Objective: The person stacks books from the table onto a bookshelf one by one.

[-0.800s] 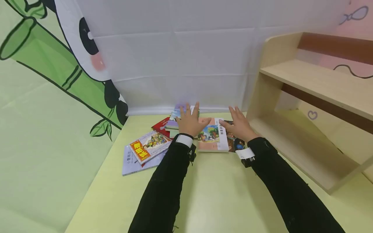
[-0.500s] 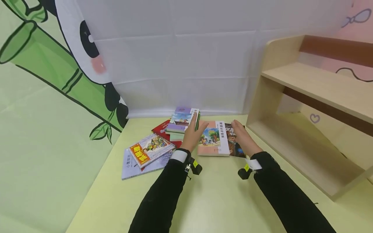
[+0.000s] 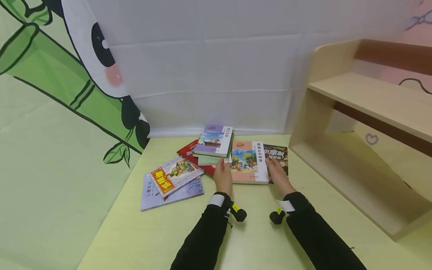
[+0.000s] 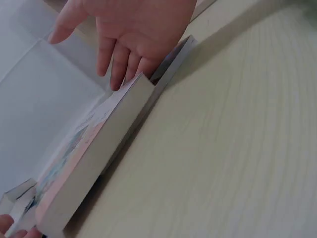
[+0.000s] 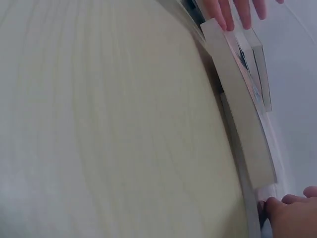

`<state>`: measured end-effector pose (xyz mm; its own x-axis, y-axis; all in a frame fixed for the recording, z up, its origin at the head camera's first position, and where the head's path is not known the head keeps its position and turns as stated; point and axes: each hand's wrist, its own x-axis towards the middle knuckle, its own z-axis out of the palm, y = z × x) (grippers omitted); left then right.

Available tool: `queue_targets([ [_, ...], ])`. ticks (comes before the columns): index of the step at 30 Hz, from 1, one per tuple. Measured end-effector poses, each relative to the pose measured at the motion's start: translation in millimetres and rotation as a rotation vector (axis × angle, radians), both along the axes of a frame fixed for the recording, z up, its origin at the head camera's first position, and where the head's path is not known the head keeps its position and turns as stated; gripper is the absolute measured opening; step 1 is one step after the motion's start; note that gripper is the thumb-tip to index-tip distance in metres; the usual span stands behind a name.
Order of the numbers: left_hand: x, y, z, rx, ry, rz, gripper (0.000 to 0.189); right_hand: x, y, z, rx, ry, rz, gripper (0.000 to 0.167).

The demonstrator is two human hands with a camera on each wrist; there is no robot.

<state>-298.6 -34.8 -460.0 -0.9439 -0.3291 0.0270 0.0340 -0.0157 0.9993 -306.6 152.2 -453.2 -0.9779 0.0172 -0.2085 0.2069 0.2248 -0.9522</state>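
Pink book lies flat at the middle of the frame, between the two hands. The left hand is at its near left corner, fingers loosely extended, not pinching; whether the fingertips touch the cover I cannot tell. The right hand is at its right edge, thumb apart and fingers reaching down, as the left wrist view shows; it is not pinching either. Black sleeves run from both wrists to the bottom of the frame, each wrist with a white band and a small black camera.

A dark book lies partly under the pink one, sticking out on its right. To the upper left, a purple book tops a small pile, with a pale green book lower down and a red book sticking out at the left. Further left, a yellow-titled book lies aslant on a lavender book.

All rest on the pale yellow counter. A wooden shelf fills the right; a white sheet hangs behind, with printed bamboo at upper left.
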Motion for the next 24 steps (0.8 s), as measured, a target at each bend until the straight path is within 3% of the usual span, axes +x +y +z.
queue_targets([
  [5, 0.5, 17.7, -8.6, 0.067, -0.112, 0.025, 0.055, 1.5, -8, 0.1, -0.018, -0.008, -0.033, 0.078],
  [11, 0.6, 27.0, -12.2, -0.010, -0.164, 0.027, 0.056, 1.4, -11, 5.7, -0.044, -0.062, -0.048, 0.080],
  [14, 3.2, 28.8, -11.6, -0.075, -0.169, 0.060, 0.052, -1.8, -8, 10.6, -0.041, -0.113, -0.062, 0.079],
  [19, 5.0, 27.5, -11.3, -0.175, -0.165, 0.098, 0.033, -3.3, -7, 18.2, -0.231, -0.169, -0.117, 0.064],
  [21, 6.1, 26.0, -10.2, -0.177, -0.181, 0.109, 0.029, -1.5, -7, 20.4, -0.296, -0.184, -0.141, 0.061],
  [24, 8.1, 23.9, -8.0, -0.140, -0.223, 0.116, 0.030, 2.3, -5, 22.3, -0.314, -0.195, -0.172, 0.060],
])
